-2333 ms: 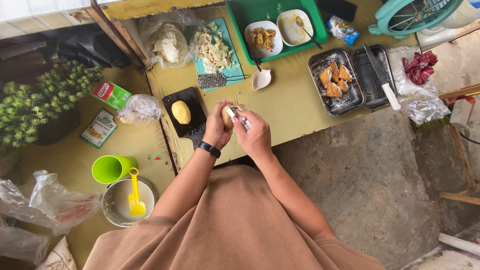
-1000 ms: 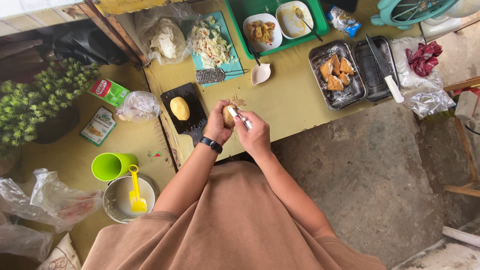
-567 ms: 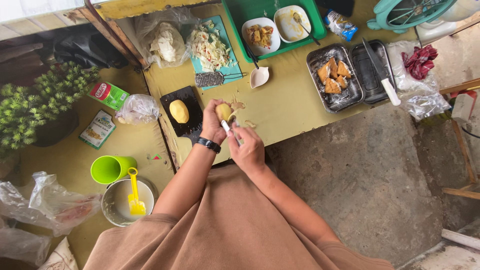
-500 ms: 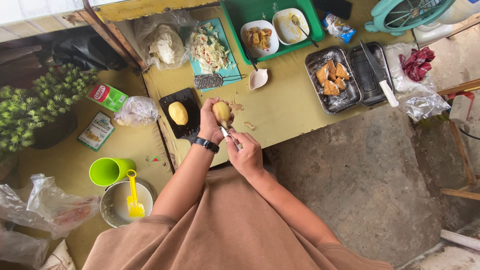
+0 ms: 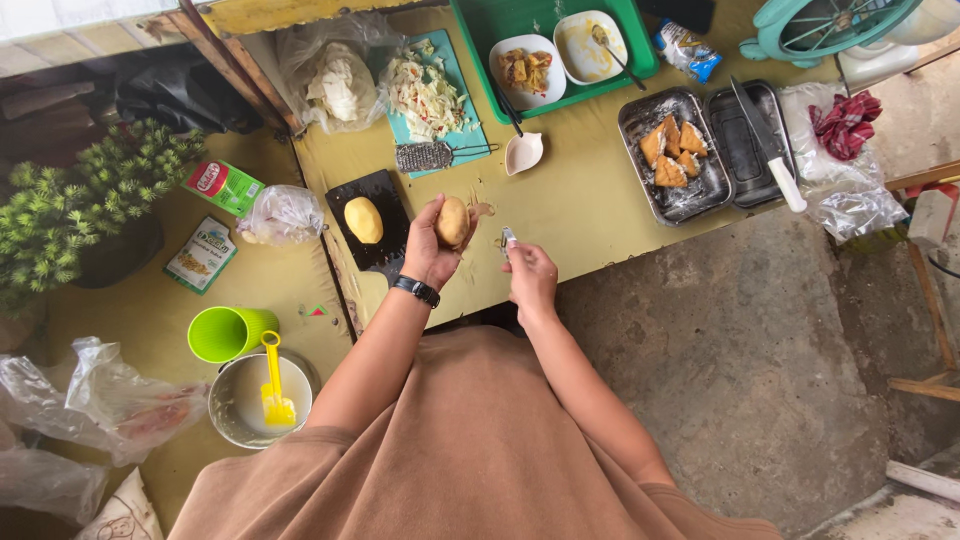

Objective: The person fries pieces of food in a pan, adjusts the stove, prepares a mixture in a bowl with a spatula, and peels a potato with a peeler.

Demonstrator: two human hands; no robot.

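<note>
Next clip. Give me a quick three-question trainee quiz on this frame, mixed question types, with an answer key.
1. True or false: the left hand holds a peeled potato.
2. Where does the other peeled potato lie? A) black tray B) green cup C) metal bowl
3. Fill in: the right hand grips a small ____.

Key: 1 true; 2 A; 3 peeler.

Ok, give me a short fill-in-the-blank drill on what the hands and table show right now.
1. The left hand holds a peeled ____.
2. The right hand grips a small ____.
3. A second potato lies on a small ____ tray.
4. The yellow spatula stands in a metal ____.

Missing words: potato; peeler; black; bowl.
</note>
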